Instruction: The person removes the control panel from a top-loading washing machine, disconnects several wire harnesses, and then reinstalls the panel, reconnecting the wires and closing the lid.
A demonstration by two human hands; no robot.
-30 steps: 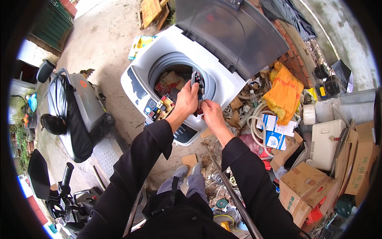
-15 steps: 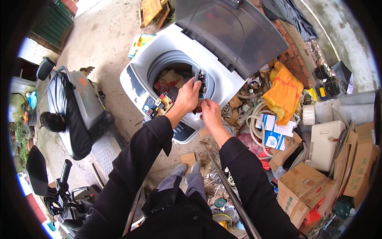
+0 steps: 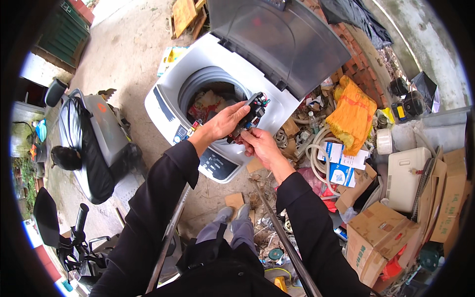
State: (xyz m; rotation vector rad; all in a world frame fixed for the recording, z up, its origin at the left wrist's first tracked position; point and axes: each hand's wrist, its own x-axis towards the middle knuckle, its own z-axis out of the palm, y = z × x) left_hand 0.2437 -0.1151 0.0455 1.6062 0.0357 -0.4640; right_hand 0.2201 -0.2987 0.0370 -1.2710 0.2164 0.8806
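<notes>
My left hand [image 3: 225, 122] is closed on a black circuit module [image 3: 255, 110] with small connectors and colored wires at its far end. Close beside it, my right hand [image 3: 262, 146] pinches the module's near side; what exactly the fingertips grip is hard to make out. Both hands are over the near right rim of a white top-loading washing machine [image 3: 284, 105]. Its dark see-through lid [image 3: 292, 47] stands raised. Red and pale items [image 3: 210, 101] lie inside the tub. Part of a small component board [image 3: 196, 125] shows behind my left wrist, on the machine's control panel [image 3: 217, 166].
On the left stand a grey scooter [image 3: 111, 123] and a handlebar with a mirror [image 3: 47, 218]. To the right are a coiled pale hose [image 3: 316, 148], an orange sack [image 3: 351, 116], cardboard boxes [image 3: 378, 232] and scrap. A metal pole [image 3: 287, 237] slants beside my legs.
The module has turned and tilted, so its connectors and wires show more. My left hand has shifted slightly left, and the right hand has stayed close to the module, a little lower.
</notes>
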